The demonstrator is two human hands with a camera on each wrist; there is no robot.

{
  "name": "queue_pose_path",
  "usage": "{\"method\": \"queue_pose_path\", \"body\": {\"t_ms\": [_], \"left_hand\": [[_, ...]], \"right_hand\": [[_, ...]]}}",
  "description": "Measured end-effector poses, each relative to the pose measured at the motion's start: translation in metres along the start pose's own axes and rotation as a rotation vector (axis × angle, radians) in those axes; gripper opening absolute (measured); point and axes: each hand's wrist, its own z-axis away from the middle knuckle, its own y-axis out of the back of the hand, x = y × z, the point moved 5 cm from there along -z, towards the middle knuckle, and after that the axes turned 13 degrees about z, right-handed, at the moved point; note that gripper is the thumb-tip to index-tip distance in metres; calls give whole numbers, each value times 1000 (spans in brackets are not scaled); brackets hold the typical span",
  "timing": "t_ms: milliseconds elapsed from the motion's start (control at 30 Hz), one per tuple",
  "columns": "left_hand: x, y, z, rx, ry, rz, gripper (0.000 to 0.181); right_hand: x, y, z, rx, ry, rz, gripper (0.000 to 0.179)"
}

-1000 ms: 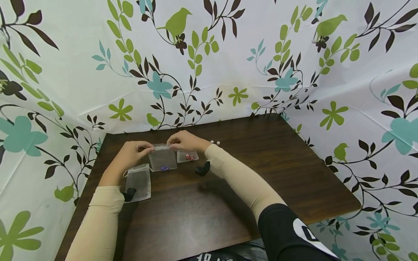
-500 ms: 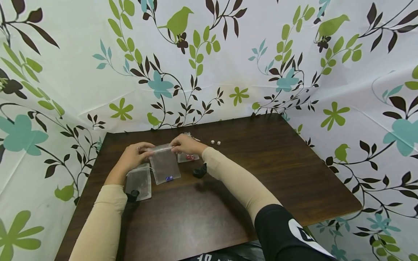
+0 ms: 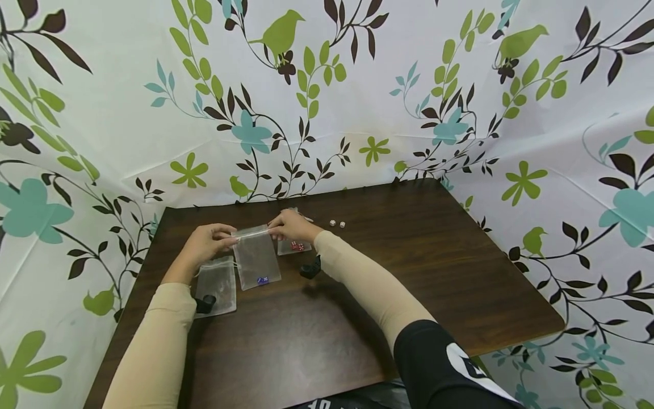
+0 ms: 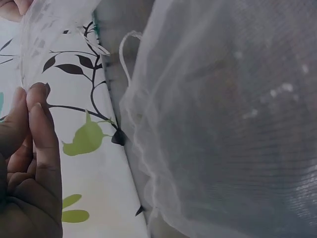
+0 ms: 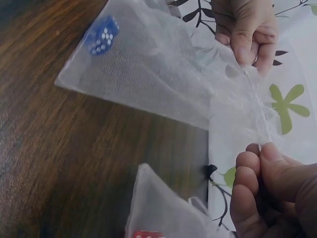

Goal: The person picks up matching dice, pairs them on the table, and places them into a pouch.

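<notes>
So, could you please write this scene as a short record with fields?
left hand: pinches left top corner of the sheer white mesh pouch holding a blue die
right hand: pinches its right top corner
pouch state: stretched between hands, bottom on dark wooden table
blue die: inside, at bottom
nearby: mesh pouch with red dice; empty-looking mesh pouch; two white dice

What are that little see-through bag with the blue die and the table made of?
The bag looks like sheer white mesh fabric, perhaps organza: a fine weave shows and the blue die is visible through it. The table looks like dark wood or wood-grain laminate, with a slight sheen.
</notes>
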Motion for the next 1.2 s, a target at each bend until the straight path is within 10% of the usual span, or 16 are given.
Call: {"method": "queue_pose_path", "body": {"t_ms": [1200], "left_hand": [[-24, 12, -15, 122, 23, 78, 26]], "right_hand": [[38, -2, -7, 50, -130, -34, 26]]}}
